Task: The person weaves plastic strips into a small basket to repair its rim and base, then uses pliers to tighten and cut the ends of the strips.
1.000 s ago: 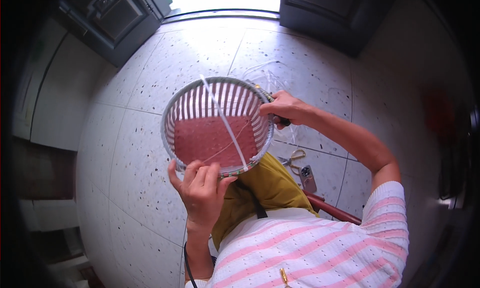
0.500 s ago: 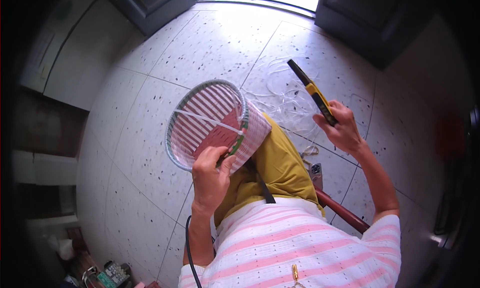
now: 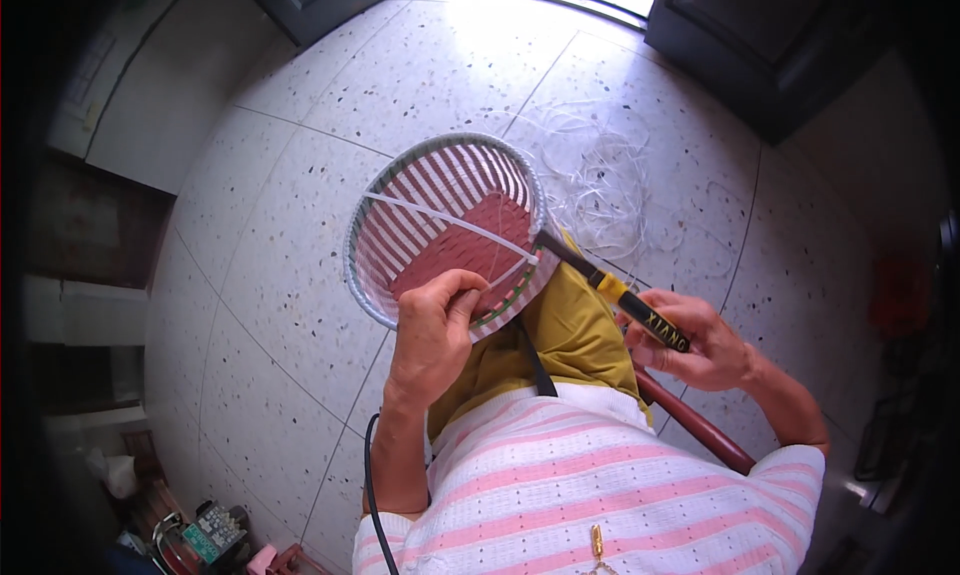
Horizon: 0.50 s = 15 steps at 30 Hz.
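A round woven basket (image 3: 349, 255) with pink-and-white striped walls, a reddish base and a grey-blue wrapped rim leans against my lap, its mouth facing up. My left hand (image 3: 432, 325) is at its near rim, thumb and forefinger pinched on a thin clear strip (image 3: 508, 276). A wider white strip (image 3: 430, 211) spans the opening. At the green-edged right part of the rim, the dark flat blade of a yellow-and-black handled tool (image 3: 612, 287) reaches the basket. My right hand (image 3: 690, 343) is closed around the handle; whether the tip is under the weave I cannot tell.
A tangle of clear plastic strips (image 3: 605, 195) lies on the speckled tile floor right of the basket. Dark door panels (image 3: 760, 50) stand at the far side. A reddish-brown bar (image 3: 700, 420) is by my right hip. Cabinets (image 3: 130, 105) line the left.
My right hand has lowered and brought the tool's blade leftward to the basket rim. The basket has shifted slightly right and up in view. My left hand has moved slightly right, still pinching at the rim.
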Available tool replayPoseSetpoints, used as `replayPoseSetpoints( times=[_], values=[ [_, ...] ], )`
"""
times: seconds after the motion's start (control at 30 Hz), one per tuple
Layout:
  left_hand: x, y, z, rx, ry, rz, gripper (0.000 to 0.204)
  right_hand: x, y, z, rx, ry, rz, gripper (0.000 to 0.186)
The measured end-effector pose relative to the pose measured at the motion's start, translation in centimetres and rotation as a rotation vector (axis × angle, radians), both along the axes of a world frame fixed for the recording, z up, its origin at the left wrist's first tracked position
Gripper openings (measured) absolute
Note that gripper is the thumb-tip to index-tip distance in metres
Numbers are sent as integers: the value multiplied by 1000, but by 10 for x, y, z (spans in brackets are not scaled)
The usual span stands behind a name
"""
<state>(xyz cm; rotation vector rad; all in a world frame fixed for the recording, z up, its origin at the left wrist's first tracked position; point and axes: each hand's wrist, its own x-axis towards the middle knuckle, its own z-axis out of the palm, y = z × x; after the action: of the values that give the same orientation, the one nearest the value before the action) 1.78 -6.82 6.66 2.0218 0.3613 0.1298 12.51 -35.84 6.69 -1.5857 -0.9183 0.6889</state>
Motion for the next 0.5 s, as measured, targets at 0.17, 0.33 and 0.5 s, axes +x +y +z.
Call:
replayPoseSetpoints(
  times=[0.17,0.33,0.5],
  values=[
    [-2,4,0,-61,31,-13,11,-12,-2,2,-59,162,105,18],
    [-2,13,4,-153,99,-32,14,-21,0,4,-170,300,70,18],
    [-7,18,7,-239,64,-61,15,-26,2,-7,-109,182,70,17]
  ],
)
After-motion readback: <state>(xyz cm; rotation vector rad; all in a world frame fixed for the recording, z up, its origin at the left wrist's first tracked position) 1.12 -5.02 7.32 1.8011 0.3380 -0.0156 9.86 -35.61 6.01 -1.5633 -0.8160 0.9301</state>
